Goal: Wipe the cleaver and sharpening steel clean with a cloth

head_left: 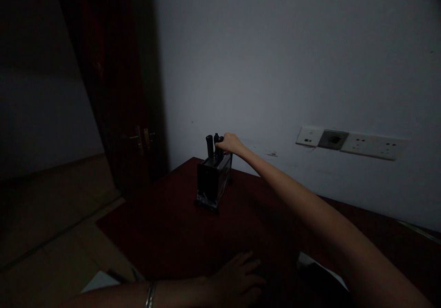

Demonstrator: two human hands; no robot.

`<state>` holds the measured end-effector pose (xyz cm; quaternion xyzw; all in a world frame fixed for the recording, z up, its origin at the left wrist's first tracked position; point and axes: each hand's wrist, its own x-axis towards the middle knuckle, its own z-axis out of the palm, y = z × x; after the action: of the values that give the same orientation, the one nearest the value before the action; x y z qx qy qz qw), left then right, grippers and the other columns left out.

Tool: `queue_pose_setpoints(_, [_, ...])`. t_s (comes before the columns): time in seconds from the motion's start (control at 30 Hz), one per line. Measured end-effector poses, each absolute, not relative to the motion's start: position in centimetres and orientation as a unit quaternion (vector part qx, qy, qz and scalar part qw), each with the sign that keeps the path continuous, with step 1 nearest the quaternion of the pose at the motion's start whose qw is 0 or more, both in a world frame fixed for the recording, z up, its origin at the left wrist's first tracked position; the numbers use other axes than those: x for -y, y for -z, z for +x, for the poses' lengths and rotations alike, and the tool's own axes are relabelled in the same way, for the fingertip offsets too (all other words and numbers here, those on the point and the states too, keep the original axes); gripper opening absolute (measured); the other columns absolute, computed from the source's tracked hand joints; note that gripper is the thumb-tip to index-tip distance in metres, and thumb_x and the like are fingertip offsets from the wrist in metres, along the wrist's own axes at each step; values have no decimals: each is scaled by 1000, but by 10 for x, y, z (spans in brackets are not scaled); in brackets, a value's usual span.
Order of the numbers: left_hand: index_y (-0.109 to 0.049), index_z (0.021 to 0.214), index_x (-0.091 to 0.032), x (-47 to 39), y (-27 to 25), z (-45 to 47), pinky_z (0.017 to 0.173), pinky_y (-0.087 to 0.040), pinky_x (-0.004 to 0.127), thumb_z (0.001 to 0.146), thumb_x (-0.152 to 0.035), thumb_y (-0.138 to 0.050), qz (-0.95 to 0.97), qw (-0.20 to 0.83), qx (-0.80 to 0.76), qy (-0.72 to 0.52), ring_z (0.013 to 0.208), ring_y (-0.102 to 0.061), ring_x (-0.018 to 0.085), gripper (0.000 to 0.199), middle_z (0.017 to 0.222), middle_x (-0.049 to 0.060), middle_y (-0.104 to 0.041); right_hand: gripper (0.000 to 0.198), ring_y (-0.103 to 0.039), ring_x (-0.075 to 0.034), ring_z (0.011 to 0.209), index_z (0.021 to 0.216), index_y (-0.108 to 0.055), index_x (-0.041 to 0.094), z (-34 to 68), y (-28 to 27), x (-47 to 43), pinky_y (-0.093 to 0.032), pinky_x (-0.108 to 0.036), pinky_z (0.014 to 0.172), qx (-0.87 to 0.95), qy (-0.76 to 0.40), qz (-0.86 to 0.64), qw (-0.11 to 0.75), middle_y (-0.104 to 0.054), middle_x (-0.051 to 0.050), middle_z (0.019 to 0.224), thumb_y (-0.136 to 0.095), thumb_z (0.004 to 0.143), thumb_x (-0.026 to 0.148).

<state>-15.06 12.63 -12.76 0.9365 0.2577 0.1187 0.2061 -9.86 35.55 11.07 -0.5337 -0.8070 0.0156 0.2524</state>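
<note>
Near the back corner of the dark red table (pixel 165 211) stands a black knife block (pixel 207 182) with several black handles sticking up from its top. My right hand (pixel 230 142) reaches over it from the right, its fingers closed around one black knife handle (pixel 217 151). The blade is not visible. Another black handle (pixel 210 146) stands upright just left of that one. Low in the view, my left hand (pixel 237 278) rests over the tabletop with fingers spread, holding nothing. A bracelet circles the left wrist.
A pale wall with a row of sockets (pixel 368 145) rises behind the table. To the left, a dark red door (pixel 127 115) with a metal handle stands by the tiled floor (pixel 51 225). A white-edged dark object (pixel 324 276) lies under my right forearm. The room is dim.
</note>
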Motion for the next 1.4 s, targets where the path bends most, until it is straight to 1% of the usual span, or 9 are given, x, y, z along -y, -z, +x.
queue_pose_setpoints(0.2, [-56,113,-20,-125,138,-145,104,-28,42,87,-29,-37,898,261,-306,-177,130,-28,23,34,133,8,-44,36,-64,-21,56,83,-66,6,-98,-113,-351,-45,-24,50,811,-40,-538,226,-67,-15,69,-60,68,38])
queue_pose_setpoints(0.37, [-61,98,-18,-119,122,-142,89,-43,30,81,-18,-43,816,312,-317,-369,103,-54,16,25,110,8,-59,38,-65,-22,57,87,-64,5,-96,-117,-346,-47,-25,50,815,-61,-539,205,-66,-14,65,-63,66,36])
queue_pose_setpoints(0.6, [-64,76,-15,-133,40,-145,71,-45,29,79,-13,-40,781,236,-214,-537,79,-57,16,24,82,8,-62,28,-60,-19,43,80,-64,7,-90,-124,-337,-48,-28,42,825,-127,-529,151,-64,-10,59,-63,65,30])
queue_pose_setpoints(0.83, [-61,68,-16,-185,-68,-183,81,-43,32,75,-15,-44,614,173,-299,-709,87,-57,18,19,86,5,-63,29,-59,-21,42,83,-63,5,-76,-127,-317,-49,-32,40,825,-150,-533,111,-62,-10,53,-61,70,31])
queue_pose_setpoints(0.97, [-62,84,-12,-235,-114,-218,84,-42,31,69,-12,-44,639,105,-405,-646,94,-55,18,23,94,7,-63,35,-59,-20,43,92,-63,4,-46,-120,-299,-49,-33,42,823,-129,-546,87,-65,-14,64,-57,73,33])
queue_pose_setpoints(1.1, [-61,100,-11,-298,-141,-243,83,-40,29,66,-11,-50,720,54,-548,-422,94,-54,20,35,104,10,-61,41,-65,-22,62,103,-62,9,-2,-102,-278,-49,-30,51,824,-73,-561,25,-67,-17,85,-57,73,36])
queue_pose_setpoints(1.23, [-64,90,-7,-343,-152,-244,79,-39,28,63,-14,-59,727,83,-590,-340,88,-56,22,28,92,12,-64,41,-63,-28,86,102,-63,11,51,-80,-252,-49,-32,64,818,-37,-573,-24,-65,-19,98,-61,70,36])
queue_pose_setpoints(1.33, [-66,79,-7,-353,-151,-235,73,-40,29,66,-21,-60,744,150,-582,-293,73,-56,18,20,75,8,-64,39,-64,-27,83,100,-64,11,91,-68,-233,-48,-33,64,805,-42,-587,-72,-66,-18,96,-58,72,38])
queue_pose_setpoints(1.4, [-65,72,-7,-353,-148,-229,71,-40,30,68,-23,-59,750,161,-555,-320,66,-54,15,17,65,6,-63,38,-64,-26,84,100,-64,12,117,-61,-221,-47,-32,66,795,-42,-599,-84,-66,-17,97,-57,73,38])
